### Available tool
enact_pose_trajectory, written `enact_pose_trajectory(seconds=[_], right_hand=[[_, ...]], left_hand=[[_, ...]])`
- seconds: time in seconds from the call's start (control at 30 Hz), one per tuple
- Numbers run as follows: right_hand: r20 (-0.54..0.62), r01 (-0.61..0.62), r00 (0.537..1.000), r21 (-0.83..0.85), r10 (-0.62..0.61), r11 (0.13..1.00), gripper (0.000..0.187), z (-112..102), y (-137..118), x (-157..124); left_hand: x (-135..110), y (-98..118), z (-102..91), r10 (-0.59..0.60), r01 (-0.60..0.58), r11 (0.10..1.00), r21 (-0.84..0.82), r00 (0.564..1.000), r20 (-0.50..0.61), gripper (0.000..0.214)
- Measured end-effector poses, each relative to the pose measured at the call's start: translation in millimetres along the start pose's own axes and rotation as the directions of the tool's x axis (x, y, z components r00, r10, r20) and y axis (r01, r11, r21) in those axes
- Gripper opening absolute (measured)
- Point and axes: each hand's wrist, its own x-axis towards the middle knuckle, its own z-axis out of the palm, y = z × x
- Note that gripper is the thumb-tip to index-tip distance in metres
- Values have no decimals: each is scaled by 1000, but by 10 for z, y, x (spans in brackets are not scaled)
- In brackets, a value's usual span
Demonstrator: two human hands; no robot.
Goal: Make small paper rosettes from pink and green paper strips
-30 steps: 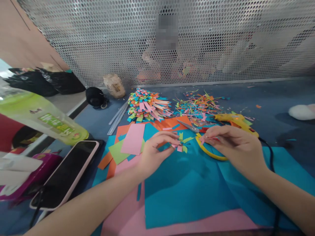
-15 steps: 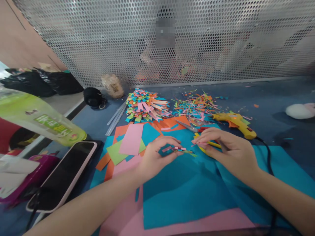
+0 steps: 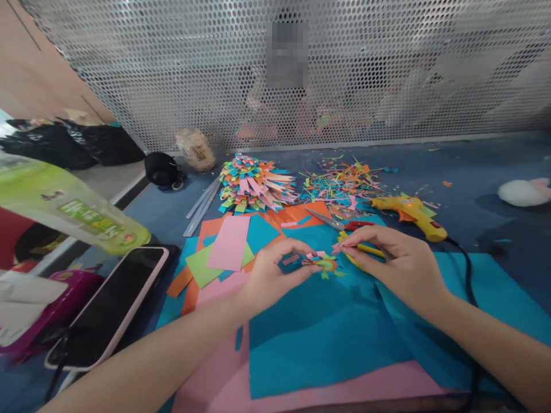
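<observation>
Between the thumb and fingers of my left hand [image 3: 278,269] is a small bundle of coloured paper strips [image 3: 325,263], pink, green and orange. My right hand [image 3: 398,258] pinches a small pink paper piece [image 3: 340,246] just right of the bundle; whether the two touch I cannot tell. Under both hands lies a large blue paper sheet [image 3: 322,344]. Yellow-handled scissors [image 3: 361,264] lie partly hidden behind my right fingers. Scissors with red handles [image 3: 331,219] rest just beyond them.
A fringed paper cone [image 3: 253,186] stands at the back beside a heap of paper scraps [image 3: 344,183]. A yellow glue gun [image 3: 411,215] with a black cord lies right. Glue sticks [image 3: 202,206], a phone [image 3: 107,310] and a green-labelled bottle [image 3: 77,206] are left. A perforated metal panel [image 3: 365,74] closes the back.
My right hand has moved slightly left, bringing the pink piece closer to the bundle. The bundle has turned in my left fingers and shows more green and orange.
</observation>
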Motion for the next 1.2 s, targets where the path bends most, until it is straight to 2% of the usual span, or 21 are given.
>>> enact_pose_trajectory(seconds=[0.53, 0.9, 1.2], right_hand=[[34, 17, 999, -49, -15, 999, 1, -2, -7, -19], [66, -55, 996, 27, 53, 998, 7, 14, -6, 9], [83, -71, 994, 23, 69, 997, 7, 8, -23, 7]], left_hand=[[4, 16, -2, 24, -25, 998, 53, 1000, 20, 14], [4, 27, 0, 24, -26, 996, 91, 1000, 16, 14], [4, 18, 4, 12, -15, 992, 129, 1000, 29, 12]])
